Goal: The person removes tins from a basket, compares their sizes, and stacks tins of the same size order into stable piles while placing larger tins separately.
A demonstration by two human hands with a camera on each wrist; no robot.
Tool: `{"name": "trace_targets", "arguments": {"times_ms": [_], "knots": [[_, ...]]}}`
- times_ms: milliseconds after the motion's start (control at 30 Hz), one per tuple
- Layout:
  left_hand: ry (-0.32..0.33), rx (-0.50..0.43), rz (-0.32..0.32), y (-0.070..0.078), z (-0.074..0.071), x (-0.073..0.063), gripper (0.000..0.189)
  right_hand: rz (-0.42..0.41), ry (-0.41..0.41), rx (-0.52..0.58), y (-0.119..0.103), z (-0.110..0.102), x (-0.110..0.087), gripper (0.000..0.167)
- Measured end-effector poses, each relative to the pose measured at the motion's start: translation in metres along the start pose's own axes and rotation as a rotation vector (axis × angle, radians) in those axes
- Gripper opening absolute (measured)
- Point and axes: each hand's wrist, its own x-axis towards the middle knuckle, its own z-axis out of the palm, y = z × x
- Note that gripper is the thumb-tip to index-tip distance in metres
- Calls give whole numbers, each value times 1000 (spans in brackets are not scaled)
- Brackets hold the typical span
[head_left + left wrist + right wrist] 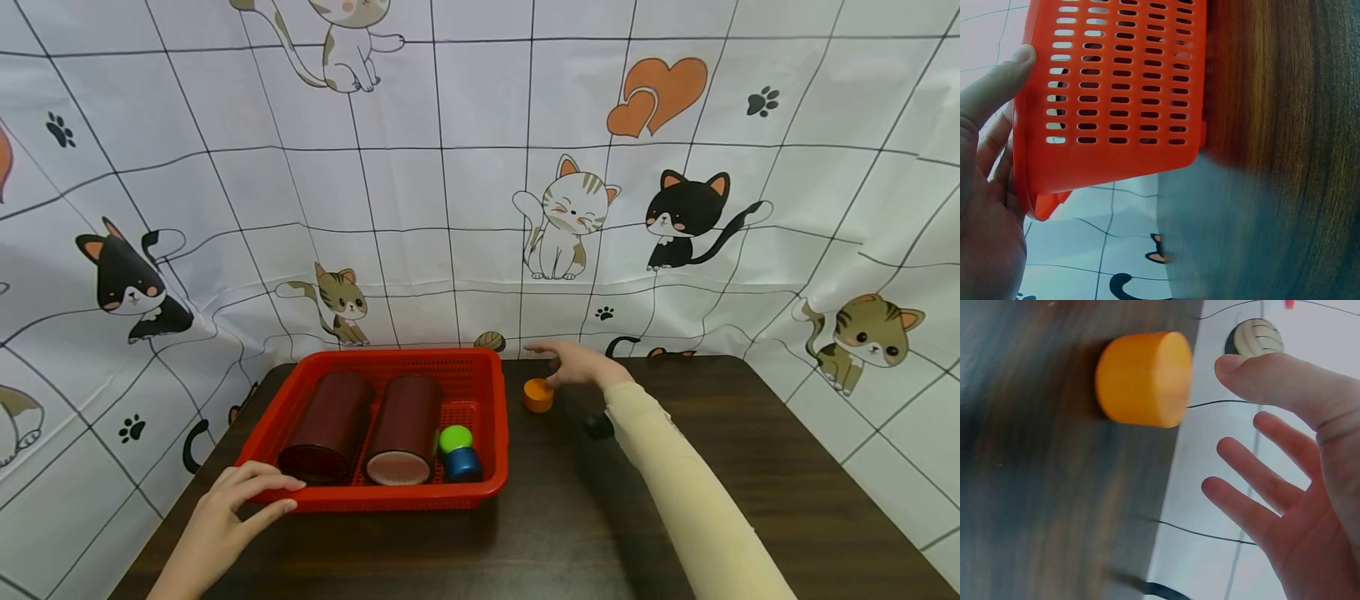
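With thumb and fingers, my left hand (225, 508) holds the near left rim of a red plastic basket (390, 498); the left wrist view shows the thumb along the rim of its slotted wall (1104, 159). Two dark brown cylinders (330, 425) lie on their sides inside, beside a green round piece (456, 438) and a blue one (462, 465). To the basket's right, a short orange cylinder (537, 396) stands on the table. Close by it is my right hand (581, 364), its fingers extended and apart, holding nothing; the right wrist view shows a gap between thumb and orange cylinder (1141, 380).
The dark wood table (720, 467) reaches back to a white curtain (480, 192) printed with grid lines, cats and hearts. A small black object (597, 426) shows beside the right sleeve (682, 492).
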Motion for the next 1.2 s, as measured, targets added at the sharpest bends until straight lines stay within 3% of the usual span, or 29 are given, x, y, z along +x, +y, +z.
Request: {"name": "trace_targets", "arguments": {"times_ms": [600,1100,1200], "knots": [[-2,-1,1,-2,-1,-1,34,-111,74,-133,-64,-28,19,70],[-7,2,-17,-3,-1,-1,35,-200,30,15,-118,-9,37,64],[-12,-1,-17,-3,-1,-1,35,-215,27,-12,-127,-1,38,63]]}}
